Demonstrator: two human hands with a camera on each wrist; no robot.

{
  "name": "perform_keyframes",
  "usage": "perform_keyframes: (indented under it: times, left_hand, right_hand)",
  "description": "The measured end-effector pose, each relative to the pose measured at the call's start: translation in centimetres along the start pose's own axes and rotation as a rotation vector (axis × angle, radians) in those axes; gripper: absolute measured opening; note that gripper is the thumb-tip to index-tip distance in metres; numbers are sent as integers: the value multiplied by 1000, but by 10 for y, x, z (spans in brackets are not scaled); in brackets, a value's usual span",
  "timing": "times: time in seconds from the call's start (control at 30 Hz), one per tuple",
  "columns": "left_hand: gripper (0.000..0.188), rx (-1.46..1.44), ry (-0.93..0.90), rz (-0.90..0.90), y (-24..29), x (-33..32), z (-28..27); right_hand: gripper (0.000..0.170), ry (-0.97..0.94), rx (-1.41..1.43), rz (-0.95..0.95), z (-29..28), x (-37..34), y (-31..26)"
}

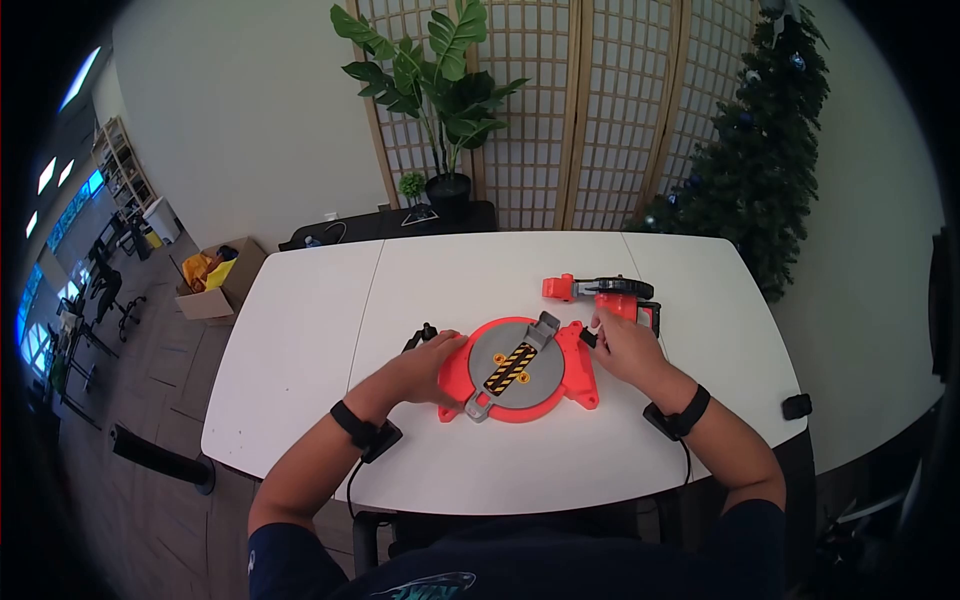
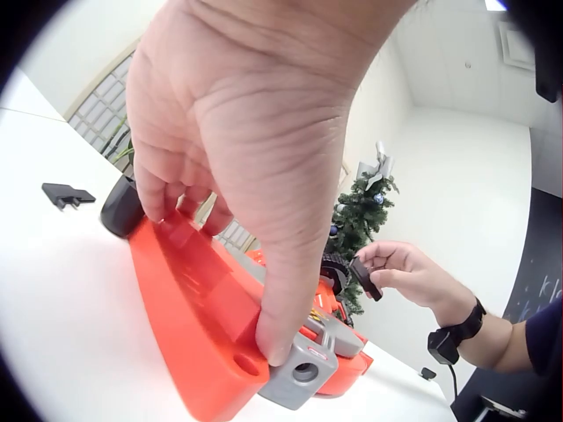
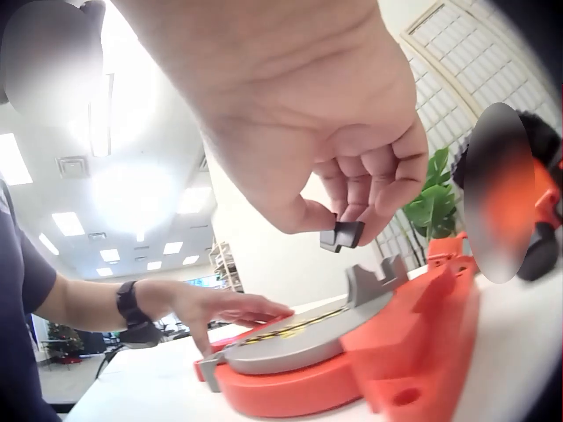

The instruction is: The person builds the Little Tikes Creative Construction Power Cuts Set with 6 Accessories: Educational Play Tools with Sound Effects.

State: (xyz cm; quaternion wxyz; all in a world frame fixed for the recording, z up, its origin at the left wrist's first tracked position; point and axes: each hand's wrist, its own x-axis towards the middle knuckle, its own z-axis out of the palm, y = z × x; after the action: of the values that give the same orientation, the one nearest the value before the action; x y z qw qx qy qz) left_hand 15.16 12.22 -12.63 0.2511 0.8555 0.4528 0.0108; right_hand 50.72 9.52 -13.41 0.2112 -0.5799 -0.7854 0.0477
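Observation:
A red base with a round grey disc (image 1: 542,378) and a black-and-yellow striped strip lies flat on the white table. My left hand (image 1: 420,370) grips the base's left side, its thumb near the grey latch at the front edge in the left wrist view. Between thumb and fingers, my right hand (image 1: 630,348) pinches a small black piece (image 3: 341,235), held above the base's right side and apart from it. A grey upright bracket (image 3: 369,283) stands on the disc's far edge, below and beside that piece.
Behind my right hand lies a red and black saw-like part (image 1: 612,290). Small black pieces (image 2: 67,195) rest left of the base. Another black object (image 1: 797,406) sits at the table's right edge. A potted plant and Christmas tree stand behind the table (image 1: 290,330).

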Motion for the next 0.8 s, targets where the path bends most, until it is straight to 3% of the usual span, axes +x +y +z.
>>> perform_keyframes:
  times: [0.1,0.27,0.5,0.57,0.6,0.67,0.8]
  left_hand:
    - [116,12,-3,8,-5,-1,3]
    - [116,33,-3,40,-6,-2,3]
    - [117,23,-21,43,-2,-2,2]
    - [117,38,-22,36,-1,-1,2]
    - [117,37,-31,39,0,-1,0]
    - [117,36,-40,43,0,-1,0]
    - [118,59,-29,98,-9,4,6]
  right_hand:
    - [20,-3,-93,21,6,-2,22]
    - [20,-296,-257,125,26,-5,47]
    - [20,-287,-282,78,26,-1,32]
    - [31,-165,2,133,16,6,7]
    - [31,-165,3,132,18,7,4]
    - [49,-100,-62,-35,22,10,1]
    - [56,-159,-50,-82,24,22,-9]
